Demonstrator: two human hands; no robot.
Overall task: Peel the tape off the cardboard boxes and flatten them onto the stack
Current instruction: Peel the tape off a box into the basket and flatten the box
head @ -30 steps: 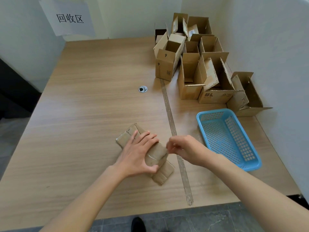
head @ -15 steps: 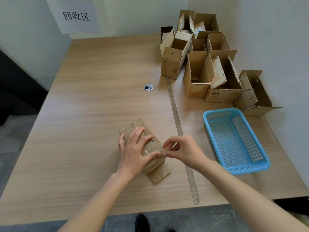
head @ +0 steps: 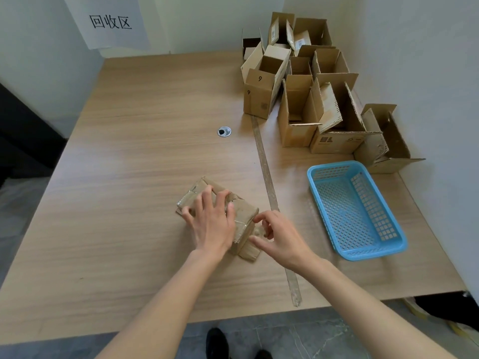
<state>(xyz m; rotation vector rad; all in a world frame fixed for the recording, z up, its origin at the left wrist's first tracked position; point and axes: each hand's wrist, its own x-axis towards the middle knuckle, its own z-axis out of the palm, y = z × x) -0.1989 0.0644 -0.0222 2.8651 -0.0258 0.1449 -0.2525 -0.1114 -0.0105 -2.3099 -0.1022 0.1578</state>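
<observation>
Both hands on box (head: 242,218) near table's (head: 129,177) front edge; long axis runs back-left to front-right. Left hand (head: 212,224) presses flat, fingers spread; right hand (head: 280,237) curls at near-right end, grip on tape unclear.

Open boxes (head: 298,99) crowd the surface's (head: 142,151) far right corner; a blue basket (head: 355,208) blocks the near right. Left and centre lie open.

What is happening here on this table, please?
A person is working on a flattened cardboard box near the front of the wooden table. The left hand presses flat on top of it, while the right hand picks at the tape at its right edge with curled fingers. An empty blue basket sits to the right. Many open cardboard boxes wait at the far right corner, not yet flattened.
</observation>
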